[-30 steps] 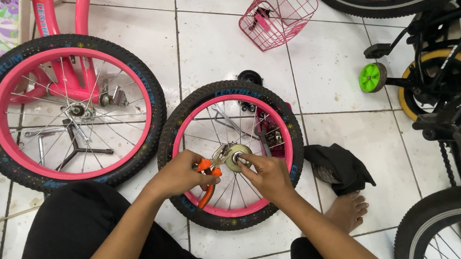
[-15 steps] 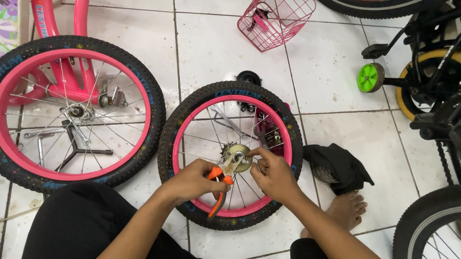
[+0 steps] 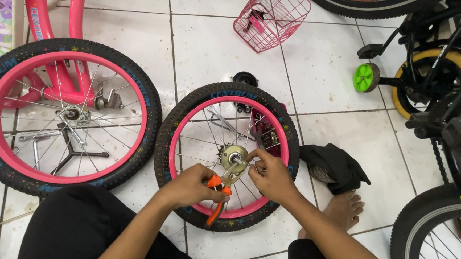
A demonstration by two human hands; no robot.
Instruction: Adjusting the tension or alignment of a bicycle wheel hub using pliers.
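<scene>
Pliers [image 3: 220, 188] with orange handles sit gripped in the person's left hand [image 3: 192, 186], fingers wrapped tight round the handles, the metal nose reaching up to the hub [image 3: 234, 157] of a small wheel [image 3: 226, 156] lying flat on the white tiles just below the centre of the frame. The wheel has a pink rim and black tyre. The right hand [image 3: 271, 174] rests beside the hub, fingertips pinched narrowly on something at the spokes (too small to make out). At the left of the frame a second pink wheel [image 3: 66, 115] stays fixed in a pink bicycle frame [image 3: 51, 12]. A pink wire basket [image 3: 272, 12] lies at the top, a black cloth [image 3: 337, 165] to the right by a bare foot [image 3: 345, 208].
</scene>
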